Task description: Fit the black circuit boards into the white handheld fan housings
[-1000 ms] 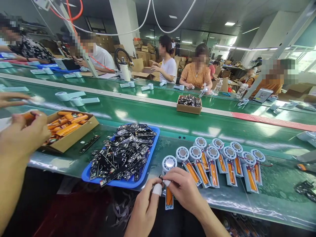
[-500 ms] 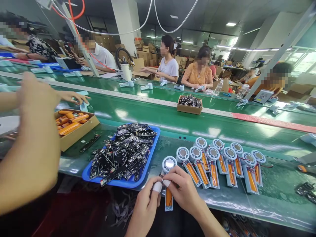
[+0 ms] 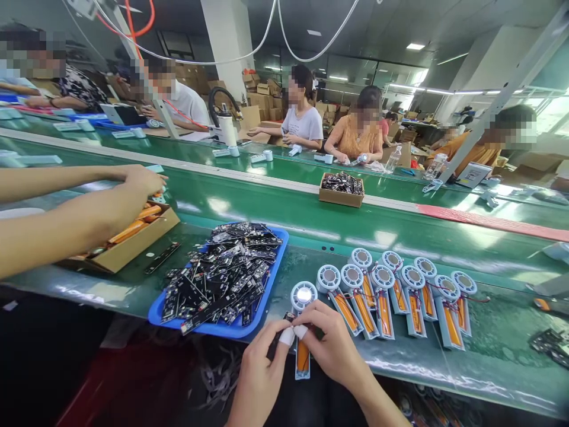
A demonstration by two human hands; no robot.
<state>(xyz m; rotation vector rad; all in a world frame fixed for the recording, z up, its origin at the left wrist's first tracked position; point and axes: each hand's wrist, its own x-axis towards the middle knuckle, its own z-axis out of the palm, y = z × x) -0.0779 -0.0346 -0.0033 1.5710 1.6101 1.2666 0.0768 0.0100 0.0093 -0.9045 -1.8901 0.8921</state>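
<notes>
Fan housing [image 3: 303, 332] with orange battery lies at the table's [image 3: 489, 332] near edge, pinched at mid-body between closed fingertips of left hand [image 3: 262, 367] and right hand [image 3: 331, 344].

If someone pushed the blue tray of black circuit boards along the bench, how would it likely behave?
The blue tray would probably slide easily on the smooth green bench. Its loosely heaped circuit boards could shift or spill. One corner overhangs the bench edge, so it might tip.
</notes>
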